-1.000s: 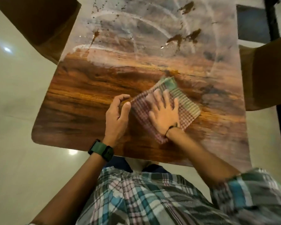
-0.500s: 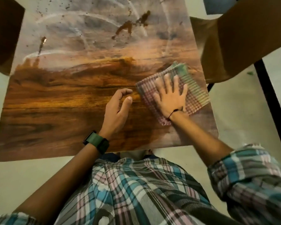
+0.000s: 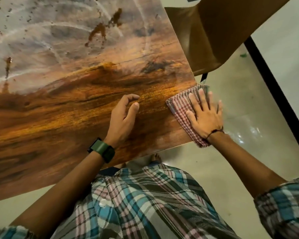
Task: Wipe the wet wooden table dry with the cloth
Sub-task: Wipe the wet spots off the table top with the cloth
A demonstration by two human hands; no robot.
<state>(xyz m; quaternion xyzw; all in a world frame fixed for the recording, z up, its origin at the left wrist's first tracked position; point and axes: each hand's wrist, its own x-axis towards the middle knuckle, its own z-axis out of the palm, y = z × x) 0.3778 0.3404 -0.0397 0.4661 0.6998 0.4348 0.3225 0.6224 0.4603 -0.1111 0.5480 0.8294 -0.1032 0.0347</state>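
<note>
The wooden table [image 3: 62,118] fills the left and middle of the head view. Its far part is grey with water streaks, smears and dark drops; its near part shows warm brown grain. A red-and-white checked cloth [image 3: 179,105] lies at the table's near right corner, partly hanging past the right edge. My right hand [image 3: 203,116] presses flat on the cloth with its fingers spread and straight. My left hand [image 3: 123,116], with a green watch on the wrist, rests on the bare wood to the left of the cloth, its fingers loosely curled and holding nothing.
A brown chair [image 3: 214,31] stands close against the table's right side, with a black frame bar [image 3: 273,94] running down past it. Glossy pale floor [image 3: 248,152] lies to the right and in front. A bare foot [image 3: 155,157] shows under the near edge.
My right hand has slid the cloth rightward across the table to its right edge, where part of it overhangs. My left hand stayed on the wood. The view swung right.
</note>
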